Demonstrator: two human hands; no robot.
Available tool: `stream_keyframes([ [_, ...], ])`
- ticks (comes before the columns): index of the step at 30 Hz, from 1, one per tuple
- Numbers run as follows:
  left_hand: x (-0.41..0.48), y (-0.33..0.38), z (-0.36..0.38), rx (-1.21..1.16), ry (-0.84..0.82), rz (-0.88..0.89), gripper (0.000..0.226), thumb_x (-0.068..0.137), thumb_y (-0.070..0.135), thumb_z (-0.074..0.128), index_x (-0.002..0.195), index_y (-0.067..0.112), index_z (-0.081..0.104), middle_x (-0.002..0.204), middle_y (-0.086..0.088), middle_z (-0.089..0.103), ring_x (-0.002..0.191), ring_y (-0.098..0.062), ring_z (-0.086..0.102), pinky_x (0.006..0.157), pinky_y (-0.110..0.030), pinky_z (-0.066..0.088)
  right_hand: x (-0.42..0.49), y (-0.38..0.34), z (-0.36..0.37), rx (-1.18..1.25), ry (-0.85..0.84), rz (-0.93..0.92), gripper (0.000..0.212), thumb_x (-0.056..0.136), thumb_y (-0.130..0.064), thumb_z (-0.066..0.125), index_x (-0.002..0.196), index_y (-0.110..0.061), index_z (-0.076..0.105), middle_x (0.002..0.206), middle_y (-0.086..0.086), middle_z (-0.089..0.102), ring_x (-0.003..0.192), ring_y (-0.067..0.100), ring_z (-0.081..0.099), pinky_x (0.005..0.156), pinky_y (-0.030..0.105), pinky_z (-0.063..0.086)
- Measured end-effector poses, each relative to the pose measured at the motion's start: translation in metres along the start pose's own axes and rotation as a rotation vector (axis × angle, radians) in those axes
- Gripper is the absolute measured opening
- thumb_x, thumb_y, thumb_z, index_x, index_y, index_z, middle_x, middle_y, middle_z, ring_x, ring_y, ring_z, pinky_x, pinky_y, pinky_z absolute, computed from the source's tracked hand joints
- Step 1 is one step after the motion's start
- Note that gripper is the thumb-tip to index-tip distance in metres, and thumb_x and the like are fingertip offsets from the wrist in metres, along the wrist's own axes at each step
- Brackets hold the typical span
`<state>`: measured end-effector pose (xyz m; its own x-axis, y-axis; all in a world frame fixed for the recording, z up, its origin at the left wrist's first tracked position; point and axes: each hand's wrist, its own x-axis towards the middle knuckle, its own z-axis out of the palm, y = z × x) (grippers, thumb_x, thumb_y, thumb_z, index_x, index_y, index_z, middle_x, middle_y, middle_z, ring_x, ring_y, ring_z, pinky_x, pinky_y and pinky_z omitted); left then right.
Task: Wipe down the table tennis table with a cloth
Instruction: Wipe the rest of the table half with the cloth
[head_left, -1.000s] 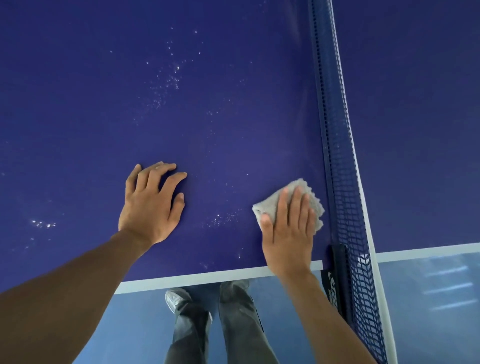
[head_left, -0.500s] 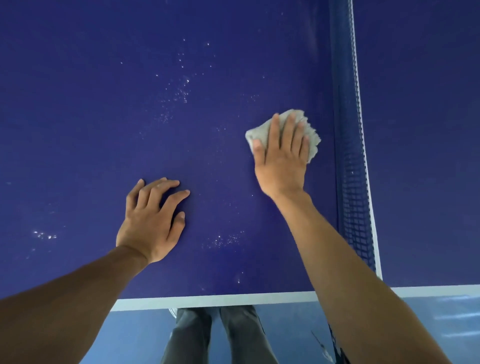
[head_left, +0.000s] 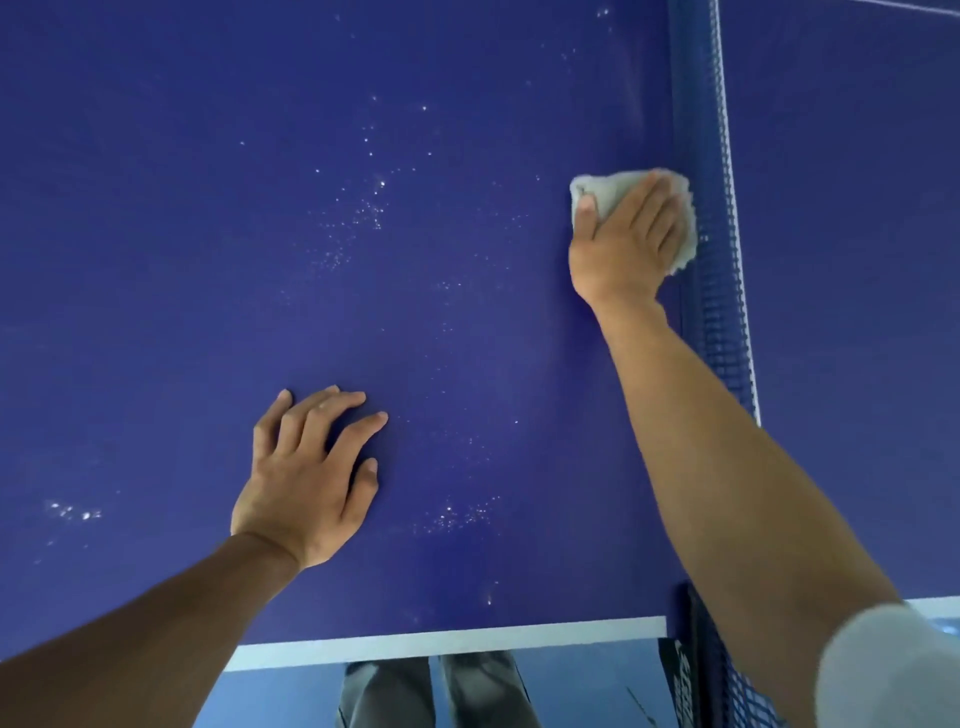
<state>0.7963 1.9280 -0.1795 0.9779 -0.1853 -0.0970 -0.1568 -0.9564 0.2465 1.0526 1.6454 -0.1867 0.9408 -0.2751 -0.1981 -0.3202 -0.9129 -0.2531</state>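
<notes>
Rightward passage is barred by the upright net (head_left: 714, 291); open table (head_left: 156, 234) is offered left and far, interrupted only by the planted left hand (head_left: 306, 483).

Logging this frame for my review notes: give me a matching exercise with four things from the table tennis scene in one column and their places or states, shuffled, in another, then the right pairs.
Things:
1. cloth
2. left hand
3. net
4. white specks

Places or states:
a. flat on the bare table, holding nothing
b. under the right hand, right beside the net
c. stands upright along the right side of the near half
d. scattered over the surface between the two hands

Pairs: 1-b, 2-a, 3-c, 4-d
</notes>
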Motion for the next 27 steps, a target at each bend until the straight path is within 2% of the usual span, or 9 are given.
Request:
stream_keyframes([
  [4,0.000,0.000,0.000,0.001,-0.008,0.002,0.047,0.096,0.036,0.041,0.131,0.015,0.066,0.141,-0.007,0.052,0.137,-0.031,0.043,0.124,-0.055,0.018,-0.029,-0.034,0.012,-0.108,-0.098,-0.380,0.082,0.108,-0.059,0.017,0.163,-0.003,-0.005,0.173,0.017,-0.007,0.160,0.032,-0.008,0.128,0.046,-0.009],
  [6,0.001,0.000,0.000,-0.003,-0.006,0.003,0.047,0.096,0.036,0.042,0.131,0.016,0.066,0.141,-0.006,0.051,0.137,-0.030,0.044,0.125,-0.052,0.016,-0.059,-0.025,0.014,-0.136,-0.129,-0.528,0.079,0.108,-0.057,0.024,0.165,-0.005,0.003,0.173,0.018,-0.006,0.160,0.034,-0.006,0.129,0.047,-0.004],
  [9,0.001,-0.003,0.000,-0.018,-0.007,0.008,0.046,0.096,0.036,0.042,0.130,0.016,0.066,0.141,-0.005,0.051,0.137,-0.030,0.044,0.125,-0.051,0.014,-0.084,0.003,0.008,-0.119,-0.119,-0.465,0.066,0.109,-0.043,0.041,0.162,-0.006,0.026,0.168,0.029,0.010,0.156,0.046,0.011,0.122,0.060,0.026],
  [14,0.001,-0.003,-0.002,-0.022,-0.020,0.013,0.046,0.096,0.037,0.042,0.129,0.018,0.068,0.140,-0.004,0.053,0.136,-0.028,0.045,0.125,-0.051,0.016,-0.038,0.029,-0.023,-0.286,-0.101,-0.329,0.068,0.103,-0.020,0.057,0.160,-0.003,0.024,0.162,0.027,0.024,0.150,0.045,0.025,0.121,0.057,0.029],
  [16,0.001,-0.003,-0.001,-0.022,-0.022,0.022,0.046,0.096,0.038,0.042,0.128,0.019,0.068,0.140,-0.003,0.054,0.136,-0.027,0.046,0.124,-0.051,0.016,0.000,0.024,-0.032,-0.209,-0.113,-0.186,0.070,0.105,-0.017,0.052,0.162,0.000,0.014,0.166,0.028,0.015,0.155,0.043,0.017,0.126,0.052,0.019],
  [18,0.001,-0.005,0.000,-0.030,-0.018,0.016,0.045,0.096,0.038,0.042,0.128,0.020,0.068,0.140,-0.003,0.053,0.136,-0.027,0.046,0.124,-0.051,0.018,0.039,-0.001,-0.036,-0.085,-0.132,-0.043,0.071,0.111,-0.035,0.036,0.163,0.001,0.003,0.169,0.029,0.000,0.159,0.040,0.000,0.129,0.048,0.002],
  [20,0.001,-0.006,0.003,-0.040,-0.006,0.020,0.044,0.096,0.038,0.043,0.129,0.020,0.066,0.140,-0.002,0.052,0.136,-0.026,0.046,0.123,-0.053,0.020,0.068,-0.034,-0.033,-0.035,-0.133,0.012,0.082,0.109,-0.053,0.024,0.162,0.002,-0.003,0.170,0.029,-0.007,0.159,0.038,-0.008,0.129,0.048,-0.006],
  [23,0.000,-0.007,0.006,-0.049,0.017,0.027,0.042,0.096,0.038,0.043,0.131,0.023,0.060,0.140,-0.001,0.051,0.136,-0.026,0.045,0.123,-0.053,0.020,0.078,-0.079,-0.015,-0.078,-0.113,-0.154,0.086,0.107,-0.059,0.021,0.163,0.002,-0.004,0.170,0.027,-0.007,0.159,0.037,-0.010,0.129,0.049,-0.007],
  [27,-0.001,-0.009,0.010,-0.065,0.039,0.037,0.042,0.096,0.037,0.045,0.132,0.023,0.061,0.140,-0.002,0.052,0.137,-0.026,0.045,0.123,-0.053,0.020,0.055,-0.086,-0.002,-0.296,-0.044,-0.472,0.063,0.111,-0.041,0.028,0.162,-0.006,0.017,0.169,0.029,-0.003,0.159,0.042,-0.004,0.128,0.052,-0.003],
])
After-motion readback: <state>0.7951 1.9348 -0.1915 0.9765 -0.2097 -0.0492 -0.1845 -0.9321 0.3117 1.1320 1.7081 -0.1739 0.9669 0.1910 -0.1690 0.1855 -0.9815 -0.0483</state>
